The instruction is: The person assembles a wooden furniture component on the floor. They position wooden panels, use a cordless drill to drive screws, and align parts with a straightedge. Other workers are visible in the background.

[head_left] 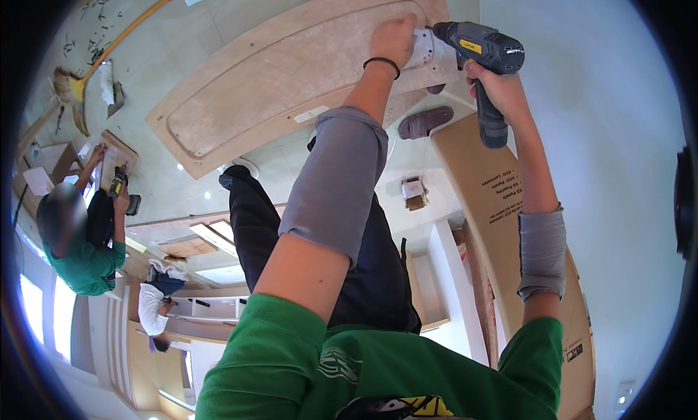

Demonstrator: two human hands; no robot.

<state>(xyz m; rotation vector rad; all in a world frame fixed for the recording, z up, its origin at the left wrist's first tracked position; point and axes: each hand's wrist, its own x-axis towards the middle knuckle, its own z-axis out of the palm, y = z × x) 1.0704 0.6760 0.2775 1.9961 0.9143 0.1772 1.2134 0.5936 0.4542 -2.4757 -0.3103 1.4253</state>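
Observation:
My right hand [500, 93] is wrapped round the handle of a dark grey and yellow cordless drill [486, 48], whose bit points left. Close to the bit's tip, my left hand [393, 43] is closed, fingers pinched at a small pale piece [419, 33] too small to name. Both are over the right end of a long wooden panel [269, 93] with a curved edge and a groove running round its face. Small holes dot the panel near its rim. A black band circles my left wrist, and grey sleeves cover both forearms.
A tall cardboard box [502, 195] leans by the wall at my right. A brown shoe [425, 122] and a small open box [414, 193] lie on the floor. At far left are a broom [78, 86], scattered dark bits and a co-worker [83, 238] holding another drill. Another person [154, 307] bends by cabinets.

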